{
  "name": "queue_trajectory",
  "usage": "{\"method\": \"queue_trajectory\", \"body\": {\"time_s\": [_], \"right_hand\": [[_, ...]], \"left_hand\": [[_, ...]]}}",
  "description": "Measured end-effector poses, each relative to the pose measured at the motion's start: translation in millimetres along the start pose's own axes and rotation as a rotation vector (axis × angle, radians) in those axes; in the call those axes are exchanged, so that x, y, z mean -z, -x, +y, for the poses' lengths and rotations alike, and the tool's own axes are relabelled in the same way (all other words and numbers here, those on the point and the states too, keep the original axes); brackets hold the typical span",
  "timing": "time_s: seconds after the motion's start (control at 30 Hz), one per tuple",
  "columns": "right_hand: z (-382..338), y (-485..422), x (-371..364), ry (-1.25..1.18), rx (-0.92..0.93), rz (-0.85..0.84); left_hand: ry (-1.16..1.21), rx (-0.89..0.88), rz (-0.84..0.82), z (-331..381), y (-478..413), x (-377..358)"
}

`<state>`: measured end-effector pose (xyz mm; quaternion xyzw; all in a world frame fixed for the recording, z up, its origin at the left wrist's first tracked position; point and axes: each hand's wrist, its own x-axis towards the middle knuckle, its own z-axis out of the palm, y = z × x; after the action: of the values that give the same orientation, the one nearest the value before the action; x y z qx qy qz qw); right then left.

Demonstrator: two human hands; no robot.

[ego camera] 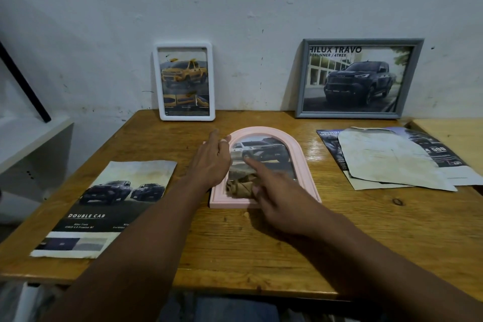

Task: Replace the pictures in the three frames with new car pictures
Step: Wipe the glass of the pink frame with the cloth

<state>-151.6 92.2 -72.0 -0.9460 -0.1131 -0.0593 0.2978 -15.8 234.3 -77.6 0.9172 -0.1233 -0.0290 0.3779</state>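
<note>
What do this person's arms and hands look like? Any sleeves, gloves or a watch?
The left forearm and the right forearm are bare as far as the view reaches; no sleeve shows. The left hand and the right hand wear no gloves, and no watch, bracelet or ring shows on the wrists or fingers. No markings stand out in the dim light.

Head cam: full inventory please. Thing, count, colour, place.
pink arched frame: 1, pink, flat at table centre
car picture: 1, inside it, crumpled at the bottom
white frame: 1, white, against wall, rear left
grey frame: 1, grey, against wall, rear right
car sheet: 1, dark print, table left
sheet pile: several overlapping, pale on dark, table right
table: 1, brown wood
left hand: 1, on pink frame's left rim, fingers straight
right hand: 1, index finger pressing the car picture
</note>
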Motion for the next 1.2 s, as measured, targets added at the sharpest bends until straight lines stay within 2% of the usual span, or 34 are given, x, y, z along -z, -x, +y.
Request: {"method": "queue_trajectory", "body": {"time_s": [0.2, 0.43, 0.57, 0.63, 0.73, 0.8, 0.9, 0.97, 1.1, 1.2], "right_hand": [[38, 30, 29, 0.366, 0.188, 0.026], [49, 46, 32, 0.556, 0.172, 0.031], [45, 44, 28, 0.452, 0.092, 0.063], [46, 37, 33, 0.243, 0.006, 0.095], [41, 11, 58, -0.206, -0.155, 0.27], [46, -17, 82, -0.308, -0.294, 0.324], [63, -64, 113, -0.231, -0.439, 0.266], [74, -91, 125, -0.166, -0.459, 0.292], [74, -115, 123, 0.005, -0.34, 0.396], [84, -105, 94, 0.134, -0.255, 0.206]], "left_hand": [[-0.012, 0.001, -0.004, 1, 1, 2], [-0.016, -0.006, 0.005, 5, 5, 1], [-0.027, 0.01, -0.004, 4, 5, 3], [-0.029, -0.002, -0.007, 4, 5, 2], [-0.037, -0.017, -0.001, 6, 7, 2], [-0.037, -0.021, 0.0, 7, 7, 2], [-0.037, -0.032, 0.008, 4, 7, 1], [-0.038, -0.041, 0.016, 3, 6, 1], [-0.042, -0.047, 0.02, 2, 4, -1], [-0.052, -0.05, 0.03, 2, 4, -1]]}}
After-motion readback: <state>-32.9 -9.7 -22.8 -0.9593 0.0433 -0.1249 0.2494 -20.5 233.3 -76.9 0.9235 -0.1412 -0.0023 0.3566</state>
